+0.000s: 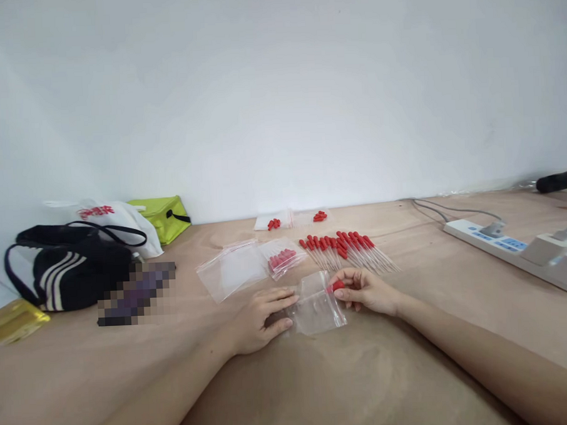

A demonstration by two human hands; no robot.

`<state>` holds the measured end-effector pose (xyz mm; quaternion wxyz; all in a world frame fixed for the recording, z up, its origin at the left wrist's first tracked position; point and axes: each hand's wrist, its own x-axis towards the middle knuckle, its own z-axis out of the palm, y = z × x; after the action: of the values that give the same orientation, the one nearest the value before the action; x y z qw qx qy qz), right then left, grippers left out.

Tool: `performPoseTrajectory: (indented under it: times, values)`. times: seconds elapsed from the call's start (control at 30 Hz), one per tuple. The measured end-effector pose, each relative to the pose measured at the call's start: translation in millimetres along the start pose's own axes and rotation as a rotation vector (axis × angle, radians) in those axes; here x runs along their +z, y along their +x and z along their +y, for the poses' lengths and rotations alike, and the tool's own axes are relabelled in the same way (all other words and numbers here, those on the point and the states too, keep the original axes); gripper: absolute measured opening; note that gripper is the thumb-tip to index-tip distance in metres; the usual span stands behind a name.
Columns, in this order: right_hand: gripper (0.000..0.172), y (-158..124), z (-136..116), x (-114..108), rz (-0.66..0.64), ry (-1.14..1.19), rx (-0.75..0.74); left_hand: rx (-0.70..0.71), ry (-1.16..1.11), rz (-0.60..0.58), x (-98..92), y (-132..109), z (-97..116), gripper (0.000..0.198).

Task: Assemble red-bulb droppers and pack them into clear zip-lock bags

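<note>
Faintly, red unreadable print (pixel 95 212), white bag (pixel 124 226)

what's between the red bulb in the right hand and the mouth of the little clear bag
Nothing visible. The right hand pinches the red bulb right at the edge of the clear bag, which the left hand holds flat.

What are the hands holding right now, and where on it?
The left hand pinches the left edge of a small clear zip bag on the table. The right hand grips a dropper's red bulb at the bag's mouth.
</note>
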<state>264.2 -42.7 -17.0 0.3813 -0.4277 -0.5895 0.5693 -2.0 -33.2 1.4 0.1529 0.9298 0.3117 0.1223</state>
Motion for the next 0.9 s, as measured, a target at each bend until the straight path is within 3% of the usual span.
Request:
performPoseTrajectory:
  times: [0.27,0.5,0.77,0.9]
  values:
    - [0.044,1.2,2.1,0.8,-0.198,-0.115,0.039,0.014,0.020,-0.006,-0.2,1.9,-0.5,0.039]
    - [0.035,3.4,4.5,-8.1,-0.089,-0.094,0.019,-0.023,-0.038,0.055,2.3,-2.5,-3.9,0.039]
    - [0.032,0.0,-1.1,-12.9,-0.222,-0.208,-0.081,-0.027,-0.036,0.060,1.1,-1.7,-3.5,0.040]
    - [0.034,2.4,2.1,-12.0,-0.149,-0.252,-0.038,0.029,-0.019,0.015,-0.6,-1.0,-2.4,0.037]
